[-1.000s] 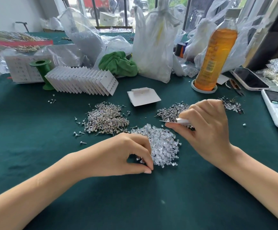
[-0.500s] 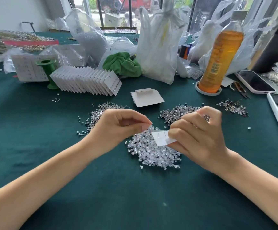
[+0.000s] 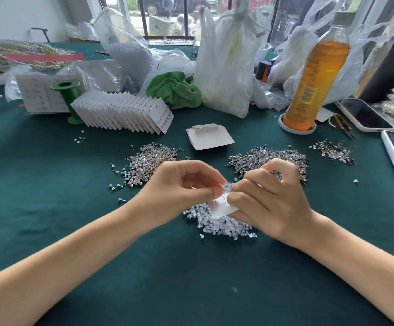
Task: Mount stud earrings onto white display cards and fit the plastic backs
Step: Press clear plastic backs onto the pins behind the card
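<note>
Head view: small white display card is gripped in curled right hand above heap of clear plastic backs on green table. Left hand fingertips are pinched at card's edge; object pinched cannot be told.

Bright window daylight — blurred, warped edges.

below fingers: plastic backs pile | beyond: stud heaps | toward the wrists: bare green cloth
</note>
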`<control>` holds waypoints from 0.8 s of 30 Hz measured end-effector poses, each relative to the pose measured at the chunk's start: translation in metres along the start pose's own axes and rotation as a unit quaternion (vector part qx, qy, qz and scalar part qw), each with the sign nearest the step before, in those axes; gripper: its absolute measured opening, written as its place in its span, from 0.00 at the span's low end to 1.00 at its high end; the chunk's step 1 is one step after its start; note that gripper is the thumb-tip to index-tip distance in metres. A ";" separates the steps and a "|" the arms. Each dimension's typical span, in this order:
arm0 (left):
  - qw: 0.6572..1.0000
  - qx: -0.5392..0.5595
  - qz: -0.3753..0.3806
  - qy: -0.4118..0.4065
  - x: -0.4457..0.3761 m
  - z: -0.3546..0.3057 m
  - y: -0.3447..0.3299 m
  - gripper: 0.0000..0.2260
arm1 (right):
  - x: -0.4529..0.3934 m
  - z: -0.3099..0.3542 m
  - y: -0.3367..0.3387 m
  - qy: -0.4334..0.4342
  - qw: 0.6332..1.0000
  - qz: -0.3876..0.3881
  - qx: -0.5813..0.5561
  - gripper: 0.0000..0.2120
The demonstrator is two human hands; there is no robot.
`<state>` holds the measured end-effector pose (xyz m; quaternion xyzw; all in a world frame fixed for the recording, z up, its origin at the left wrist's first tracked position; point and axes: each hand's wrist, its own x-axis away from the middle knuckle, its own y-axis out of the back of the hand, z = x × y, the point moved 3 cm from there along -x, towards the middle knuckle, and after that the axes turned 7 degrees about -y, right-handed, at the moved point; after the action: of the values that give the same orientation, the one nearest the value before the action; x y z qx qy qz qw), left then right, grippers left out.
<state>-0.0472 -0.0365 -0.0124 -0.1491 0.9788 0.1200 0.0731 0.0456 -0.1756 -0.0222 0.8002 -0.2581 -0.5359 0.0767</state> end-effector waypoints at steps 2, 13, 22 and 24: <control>1.000 0.005 -0.002 0.011 0.000 0.000 0.000 0.07 | -0.001 0.001 0.000 0.003 1.000 0.007 0.007 0.13; 1.000 -0.011 0.017 0.019 0.002 0.000 -0.004 0.07 | -0.003 0.005 0.001 0.028 0.999 0.024 0.020 0.09; 0.999 0.007 0.018 0.025 0.002 0.002 -0.004 0.06 | -0.004 0.006 0.002 0.025 0.999 0.022 0.019 0.09; 0.999 0.009 0.018 0.026 0.002 0.002 -0.004 0.06 | -0.004 0.005 0.002 0.024 0.999 0.023 0.018 0.09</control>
<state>-0.0476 -0.0398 -0.0156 -0.1341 0.9839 0.1086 0.0463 0.0390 -0.1741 -0.0201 0.8081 -0.2842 -0.5097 0.0804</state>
